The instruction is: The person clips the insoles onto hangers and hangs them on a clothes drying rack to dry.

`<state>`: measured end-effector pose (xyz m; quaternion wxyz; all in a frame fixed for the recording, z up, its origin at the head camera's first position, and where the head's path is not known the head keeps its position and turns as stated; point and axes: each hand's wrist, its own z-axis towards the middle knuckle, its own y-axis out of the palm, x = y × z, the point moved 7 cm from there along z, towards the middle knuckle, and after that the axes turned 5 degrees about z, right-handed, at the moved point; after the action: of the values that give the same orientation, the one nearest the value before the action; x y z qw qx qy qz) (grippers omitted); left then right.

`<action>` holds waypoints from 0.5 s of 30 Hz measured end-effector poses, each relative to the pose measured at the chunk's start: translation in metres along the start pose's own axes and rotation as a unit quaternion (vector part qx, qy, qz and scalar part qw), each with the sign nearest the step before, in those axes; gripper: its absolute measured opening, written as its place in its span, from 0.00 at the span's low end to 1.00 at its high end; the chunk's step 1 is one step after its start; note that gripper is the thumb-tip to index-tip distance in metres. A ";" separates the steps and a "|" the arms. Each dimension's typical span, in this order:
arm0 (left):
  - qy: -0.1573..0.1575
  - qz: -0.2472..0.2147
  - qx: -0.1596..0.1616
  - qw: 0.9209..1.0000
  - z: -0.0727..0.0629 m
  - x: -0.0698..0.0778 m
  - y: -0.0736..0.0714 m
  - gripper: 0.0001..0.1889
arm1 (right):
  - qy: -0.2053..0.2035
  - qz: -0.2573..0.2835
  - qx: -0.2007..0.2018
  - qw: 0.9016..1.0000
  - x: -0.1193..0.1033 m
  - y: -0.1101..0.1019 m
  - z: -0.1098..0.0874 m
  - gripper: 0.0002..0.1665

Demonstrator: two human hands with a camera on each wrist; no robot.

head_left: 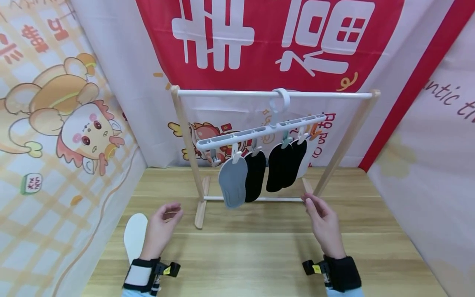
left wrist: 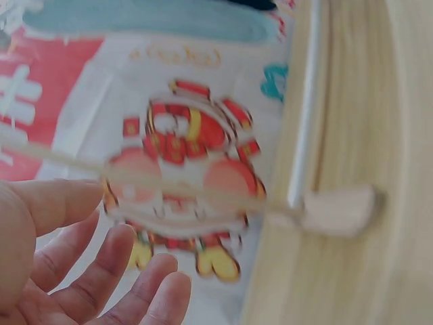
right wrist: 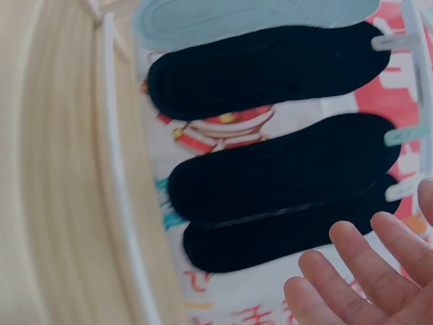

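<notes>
A grey insole [head_left: 233, 183], several black insoles [head_left: 255, 177] and a pale insole [head_left: 307, 159] partly behind them hang from clips on a white hanger [head_left: 241, 136]. My left hand [head_left: 163, 227] is over the table left of the rack, fingers loosely bent and holding nothing. A white insole [head_left: 135, 233] lies beside that hand, its lower end hidden by the wrist. Right of the hanging insoles, my right hand [head_left: 325, 225] holds nothing; the right wrist view shows its fingers [right wrist: 358, 257] spread loosely near the black insoles [right wrist: 284, 166].
The hanger's ring [head_left: 283, 99] hangs on the white top bar [head_left: 226, 93] of a wooden rack with legs [head_left: 187, 140] on both sides. A grey clip [head_left: 214, 157] at the hanger's left end holds nothing. Printed cloth [head_left: 74, 198] walls in the wooden table [head_left: 252, 255].
</notes>
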<state>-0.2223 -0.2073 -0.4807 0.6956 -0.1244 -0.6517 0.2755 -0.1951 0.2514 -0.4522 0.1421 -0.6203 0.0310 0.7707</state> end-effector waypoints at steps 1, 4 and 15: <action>-0.007 0.007 0.006 1.000 -0.002 -0.007 -0.005 0.15 | 0.005 -0.004 0.003 1.000 0.005 -0.003 -0.002 0.26; -0.027 0.028 0.027 0.999 -0.007 -0.028 -0.019 0.15 | 0.014 -0.011 0.016 1.000 0.017 -0.010 -0.009 0.25; -0.077 0.115 0.092 0.986 -0.019 -0.090 -0.064 0.16 | 0.065 -0.043 0.033 0.996 0.057 -0.026 -0.029 0.21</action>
<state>-0.1899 -0.3057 -0.5244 0.6155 -0.1121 -0.6566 0.4211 -0.1718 0.2800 -0.5103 0.1931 -0.6649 0.0394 0.7205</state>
